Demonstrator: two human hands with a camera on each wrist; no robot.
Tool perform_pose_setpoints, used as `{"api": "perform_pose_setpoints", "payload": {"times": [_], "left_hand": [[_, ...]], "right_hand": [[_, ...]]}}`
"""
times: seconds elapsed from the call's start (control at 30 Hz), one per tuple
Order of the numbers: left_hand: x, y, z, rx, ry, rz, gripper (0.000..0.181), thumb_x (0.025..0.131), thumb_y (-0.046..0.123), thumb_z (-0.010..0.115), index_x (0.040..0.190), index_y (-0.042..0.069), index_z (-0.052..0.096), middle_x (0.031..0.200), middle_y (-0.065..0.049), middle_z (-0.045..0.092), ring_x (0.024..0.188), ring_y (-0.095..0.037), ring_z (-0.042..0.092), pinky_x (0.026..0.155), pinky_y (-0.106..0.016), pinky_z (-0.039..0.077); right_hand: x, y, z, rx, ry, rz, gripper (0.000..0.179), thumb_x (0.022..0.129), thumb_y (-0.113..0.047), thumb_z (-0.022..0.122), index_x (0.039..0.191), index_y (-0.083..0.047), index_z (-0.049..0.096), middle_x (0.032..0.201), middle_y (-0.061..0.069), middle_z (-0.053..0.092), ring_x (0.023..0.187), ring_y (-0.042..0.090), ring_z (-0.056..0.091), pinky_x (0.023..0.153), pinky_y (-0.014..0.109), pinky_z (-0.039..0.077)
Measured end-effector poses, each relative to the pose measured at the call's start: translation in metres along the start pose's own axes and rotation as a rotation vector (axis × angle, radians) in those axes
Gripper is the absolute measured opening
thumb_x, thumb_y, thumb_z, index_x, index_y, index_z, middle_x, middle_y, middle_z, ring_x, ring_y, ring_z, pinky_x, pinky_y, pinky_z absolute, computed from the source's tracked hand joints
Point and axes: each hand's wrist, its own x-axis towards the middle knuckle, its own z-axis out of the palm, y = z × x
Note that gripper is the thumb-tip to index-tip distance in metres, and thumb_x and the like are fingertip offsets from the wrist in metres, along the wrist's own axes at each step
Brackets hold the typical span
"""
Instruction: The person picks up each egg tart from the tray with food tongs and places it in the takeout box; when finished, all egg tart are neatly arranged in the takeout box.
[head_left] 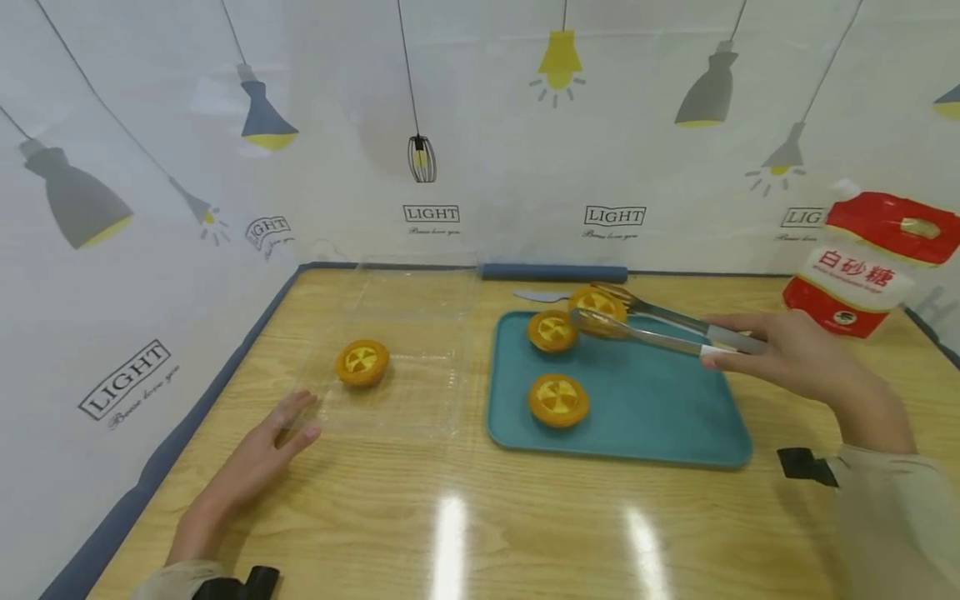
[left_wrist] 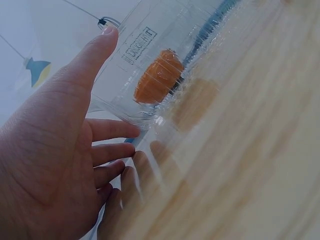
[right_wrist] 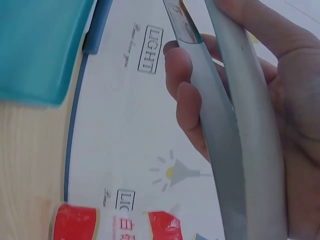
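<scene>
My right hand (head_left: 798, 357) grips a pair of metal tongs (right_wrist: 252, 125) by their pale handles. Between the tongs' ends is an egg tart (head_left: 589, 302), over the back edge of the teal tray (head_left: 660, 400); whether it touches the tray, I cannot tell. Two more tarts, a rear one (head_left: 552, 332) and a front one (head_left: 558, 401), sit on the tray's left side. My left hand (head_left: 258, 450), thumb and fingers spread, is at the near left corner of a clear plastic box (head_left: 420, 400). One tart (head_left: 362, 363) lies inside that box, at the left.
Behind the tray lie a knife (head_left: 536, 296) and a dark blue bar (head_left: 555, 272) along the back edge. At the back right stands a red and white sugar bag (head_left: 855, 262). A printed curtain (head_left: 510, 167) hangs around the wooden table (head_left: 375, 517).
</scene>
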Motion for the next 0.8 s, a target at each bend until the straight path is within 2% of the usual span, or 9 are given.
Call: {"api": "perform_pose_setpoints", "payload": {"times": [0.17, 0.23, 0.27, 0.37, 0.43, 0.53, 0.63, 0.73, 0.8], "left_hand": [[0.000, 0.000, 0.001, 0.003, 0.006, 0.009, 0.062, 0.097, 0.040, 0.047, 0.146, 0.008, 0.029, 0.152, -0.018, 0.014, 0.134, -0.047, 0.015, 0.099, -0.068, 0.016], [0.000, 0.000, 0.001, 0.004, 0.009, 0.010, 0.062, 0.097, 0.040, 0.047, 0.146, 0.007, 0.029, 0.152, -0.019, 0.014, 0.133, -0.047, 0.015, 0.098, -0.068, 0.016], [0.000, 0.000, 0.001, 0.003, 0.008, 0.010, 0.061, 0.097, 0.039, 0.047, 0.146, 0.007, 0.029, 0.152, -0.018, 0.014, 0.133, -0.047, 0.015, 0.098, -0.068, 0.016], [0.000, 0.000, 0.000, -0.002, 0.007, 0.012, 0.061, 0.097, 0.039, 0.048, 0.146, 0.007, 0.030, 0.152, -0.018, 0.014, 0.134, -0.047, 0.015, 0.098, -0.068, 0.016], [0.000, 0.000, 0.001, -0.004, 0.008, 0.016, 0.061, 0.097, 0.038, 0.048, 0.145, 0.007, 0.030, 0.152, -0.018, 0.015, 0.134, -0.046, 0.015, 0.099, -0.068, 0.017], [0.001, 0.001, 0.000, -0.001, 0.012, 0.018, 0.061, 0.096, 0.038, 0.049, 0.145, 0.007, 0.031, 0.152, -0.018, 0.016, 0.134, -0.045, 0.015, 0.100, -0.067, 0.016], [0.001, 0.002, -0.001, 0.004, 0.017, 0.021, 0.061, 0.096, 0.039, 0.049, 0.145, 0.007, 0.031, 0.152, -0.018, 0.017, 0.134, -0.045, 0.016, 0.100, -0.066, 0.017], [0.000, 0.002, -0.001, 0.006, 0.021, 0.020, 0.061, 0.096, 0.039, 0.049, 0.145, 0.007, 0.032, 0.152, -0.018, 0.018, 0.134, -0.045, 0.016, 0.100, -0.066, 0.017], [0.000, 0.002, -0.001, 0.007, 0.020, 0.019, 0.061, 0.096, 0.040, 0.049, 0.145, 0.008, 0.032, 0.152, -0.018, 0.017, 0.134, -0.045, 0.017, 0.100, -0.066, 0.018]], "right_hand": [[0.012, -0.018, 0.006, -0.022, 0.003, -0.072, 0.063, 0.081, -0.047, 0.068, 0.131, -0.010, 0.055, 0.097, 0.008, 0.064, 0.080, 0.022, 0.051, 0.061, 0.033, 0.043], [0.017, -0.024, 0.009, -0.027, -0.002, -0.092, 0.064, 0.081, -0.049, 0.067, 0.131, -0.010, 0.055, 0.087, 0.006, 0.065, 0.073, 0.019, 0.050, 0.063, 0.033, 0.043], [0.020, -0.027, 0.011, -0.026, -0.007, -0.102, 0.064, 0.082, -0.049, 0.067, 0.131, -0.010, 0.055, 0.076, 0.003, 0.062, 0.066, 0.016, 0.048, 0.061, 0.032, 0.041], [0.026, -0.035, 0.014, -0.016, -0.006, -0.133, 0.063, 0.082, -0.048, 0.067, 0.131, -0.011, 0.055, 0.051, -0.006, 0.040, 0.047, 0.010, 0.034, 0.053, 0.028, 0.035], [0.029, -0.041, 0.016, -0.011, 0.001, -0.159, 0.062, 0.082, -0.047, 0.067, 0.130, -0.011, 0.056, 0.048, -0.007, 0.033, 0.042, 0.009, 0.026, 0.051, 0.028, 0.032], [0.034, -0.049, 0.018, -0.018, -0.002, -0.177, 0.062, 0.081, -0.050, 0.066, 0.130, -0.013, 0.056, 0.049, -0.006, 0.038, 0.041, 0.008, 0.026, 0.054, 0.029, 0.035], [0.039, -0.058, 0.021, -0.005, -0.020, -0.185, 0.062, 0.082, -0.051, 0.065, 0.131, -0.014, 0.056, 0.057, -0.001, 0.051, 0.041, 0.009, 0.027, 0.059, 0.031, 0.038], [0.043, -0.067, 0.023, 0.016, -0.023, -0.212, 0.061, 0.082, -0.048, 0.066, 0.130, -0.012, 0.056, 0.088, 0.010, 0.067, 0.047, 0.009, 0.038, 0.066, 0.034, 0.042], [0.046, -0.073, 0.025, 0.023, -0.020, -0.227, 0.060, 0.083, -0.047, 0.067, 0.130, -0.011, 0.057, 0.108, 0.012, 0.066, 0.053, 0.010, 0.045, 0.067, 0.034, 0.044]]}}
